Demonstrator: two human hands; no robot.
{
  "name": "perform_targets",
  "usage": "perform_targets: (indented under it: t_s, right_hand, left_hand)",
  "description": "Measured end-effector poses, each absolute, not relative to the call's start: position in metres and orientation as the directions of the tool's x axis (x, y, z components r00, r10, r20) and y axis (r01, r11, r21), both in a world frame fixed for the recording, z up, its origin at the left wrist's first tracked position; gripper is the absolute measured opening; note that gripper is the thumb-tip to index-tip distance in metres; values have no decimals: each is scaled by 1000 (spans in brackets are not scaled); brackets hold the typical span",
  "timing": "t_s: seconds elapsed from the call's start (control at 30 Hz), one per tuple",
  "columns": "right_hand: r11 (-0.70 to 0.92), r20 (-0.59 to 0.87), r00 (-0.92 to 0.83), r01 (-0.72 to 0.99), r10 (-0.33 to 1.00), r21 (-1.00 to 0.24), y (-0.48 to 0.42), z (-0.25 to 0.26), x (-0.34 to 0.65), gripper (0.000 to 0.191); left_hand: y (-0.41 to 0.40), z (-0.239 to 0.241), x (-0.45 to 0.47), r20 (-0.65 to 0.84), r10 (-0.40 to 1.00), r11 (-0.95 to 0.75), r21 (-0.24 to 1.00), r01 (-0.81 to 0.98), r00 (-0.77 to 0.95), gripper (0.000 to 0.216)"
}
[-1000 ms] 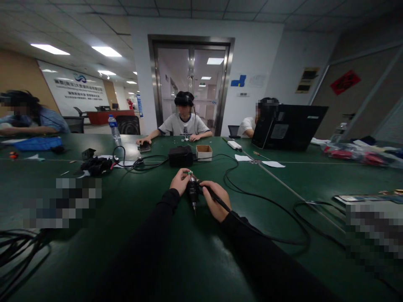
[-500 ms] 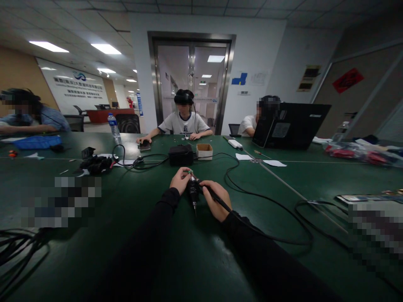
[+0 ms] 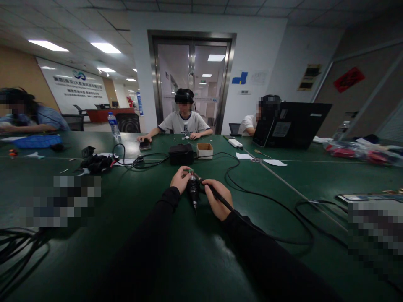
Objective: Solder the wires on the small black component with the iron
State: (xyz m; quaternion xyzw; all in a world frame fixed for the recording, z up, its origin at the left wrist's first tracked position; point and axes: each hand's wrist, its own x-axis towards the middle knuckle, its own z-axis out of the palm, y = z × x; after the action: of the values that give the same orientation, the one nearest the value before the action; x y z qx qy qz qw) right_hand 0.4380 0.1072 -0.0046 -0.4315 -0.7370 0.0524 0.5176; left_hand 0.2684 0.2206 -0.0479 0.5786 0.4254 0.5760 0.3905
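Over the green table (image 3: pixel 126 218), my left hand (image 3: pixel 179 179) is closed in a pinch on a small white and green part (image 3: pixel 190 171). Just below that part sits a short black cylindrical piece (image 3: pixel 193 193) with a thin metal pin pointing toward me. My right hand (image 3: pixel 217 197) is wrapped round a black corded pen-like tool (image 3: pixel 210 189) whose tip reaches toward the small part. Both hands are close together, with black sleeves running back to me.
A black cable (image 3: pixel 267 197) loops right from the tool. Behind the hands stand a black box (image 3: pixel 180 154) and a small cardboard box (image 3: pixel 204 150). A person sits opposite; another sits behind a laptop (image 3: pixel 291 125). Cables, a bottle (image 3: pixel 113 126) and black clutter lie left.
The hands have barely moved; the view has shifted slightly, and the grip on the part and tool is unchanged.
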Motion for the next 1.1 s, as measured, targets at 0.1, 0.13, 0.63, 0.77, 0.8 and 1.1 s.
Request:
perform_targets:
  t_s: [0.1,0.13,0.63,0.77,0.8,1.1]
  right_hand:
    - [620,718,-87,582,691,-526,107,-5,438,18]
    - [622,721,-84,579,688,-526,107,-5,439,18]
    - [611,693,-50,520,719,-597,108,-6,439,17]
    - [605,682,-61,524,729,-600,108,-7,439,17]
    - [608,683,-67,525,727,-596,109,-7,439,17]
    - [627,700,-83,529,709,-573,107,-7,438,17]
  left_hand:
    - [220,-47,268,335,942,-333,942,43,-25,21]
    - [220,-48,268,338,941,-337,941,41,-21,20]
    - [223,-52,267,350,937,-348,935,67,-10,22]
    - [223,-50,268,349,937,-348,935,65,-17,23]
    - [223,-50,268,357,934,-355,932,64,-17,23]
    - [221,-48,269,373,927,-370,926,71,-26,23]
